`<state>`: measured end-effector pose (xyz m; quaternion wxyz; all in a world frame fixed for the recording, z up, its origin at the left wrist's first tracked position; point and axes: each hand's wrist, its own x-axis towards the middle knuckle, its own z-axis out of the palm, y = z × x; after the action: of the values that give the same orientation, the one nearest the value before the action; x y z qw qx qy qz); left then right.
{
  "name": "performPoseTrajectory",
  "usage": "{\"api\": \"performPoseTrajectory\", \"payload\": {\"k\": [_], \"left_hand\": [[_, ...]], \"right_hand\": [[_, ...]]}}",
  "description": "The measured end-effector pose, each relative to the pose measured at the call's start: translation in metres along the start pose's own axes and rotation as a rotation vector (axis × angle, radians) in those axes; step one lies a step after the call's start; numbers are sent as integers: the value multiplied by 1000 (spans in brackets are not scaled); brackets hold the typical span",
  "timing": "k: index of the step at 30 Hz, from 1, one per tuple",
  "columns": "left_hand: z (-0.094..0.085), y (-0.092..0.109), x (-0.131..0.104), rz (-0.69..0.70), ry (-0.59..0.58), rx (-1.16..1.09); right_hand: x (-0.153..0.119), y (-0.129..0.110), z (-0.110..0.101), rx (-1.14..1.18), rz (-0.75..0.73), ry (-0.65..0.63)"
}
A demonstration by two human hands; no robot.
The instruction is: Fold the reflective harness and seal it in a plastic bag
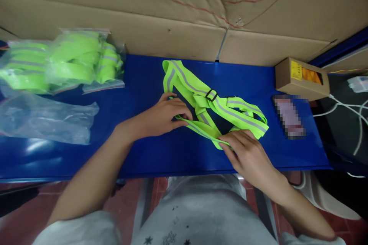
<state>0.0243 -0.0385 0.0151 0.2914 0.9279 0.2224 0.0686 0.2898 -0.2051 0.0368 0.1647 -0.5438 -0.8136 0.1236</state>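
left hand: my left hand [162, 116] is pinched on the near band of the green harness [235, 114], thumb below and index finger above, the other fingers curled over the strap behind.
right hand: my right hand [245, 149] grips the same band farther along to the right, thumb and fingertips closed together on its edge.
band between my hands: it runs slantwise, lower toward the right, with its narrow edge turned up toward me.
green harness: it lies in a loose tangle on the middle of the blue table [143, 80], bright yellow-green with a grey stripe down the straps, looped at the far left and at the right end.
buckle: a black buckle [211, 95] sits on the long upper strap, beyond the gap between my hands.
filled bags: three clear bags of folded green straps lie side by side at the far left, a left bag [27, 67], a middle bag [74, 59] and a smaller right bag [108, 63].
flat bag: a clear plastic bag [51, 118] lies nearer me, just in front of them.
box: a brown cardboard box [283, 78] with a yellow label [296, 70] stands at the far right, something orange [312, 75] showing through its opening.
phone: a pixelated phone [289, 116] lies near the box, right of the harness.
backdrop: brown cardboard panels [172, 38] rise behind the table.
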Motion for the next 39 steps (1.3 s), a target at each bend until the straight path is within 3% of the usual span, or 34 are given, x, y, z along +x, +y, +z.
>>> {"api": "performPoseTrajectory", "payload": {"k": [6,13,17,21,27,33,39], "left_hand": [[-3,1,1,27,44,2],[-9,13,0,100,76,-47],[-7,11,-1,128,102,-39],[-8,12,-2,121,92,-64],[-16,18,-6,116,81,-73],[-17,17,-15,17,104,-14],[-13,22,-12,13,117,51]], "right_hand": [[-2,3,-10,101,10,-39],[10,3,-19,209,184,-65],[21,7,-28,189,119,-187],[28,14,-33,181,26,-229],[31,33,-28,186,76,-63],[24,57,-44,146,36,-206],[18,69,-51,228,2,-312]]}}
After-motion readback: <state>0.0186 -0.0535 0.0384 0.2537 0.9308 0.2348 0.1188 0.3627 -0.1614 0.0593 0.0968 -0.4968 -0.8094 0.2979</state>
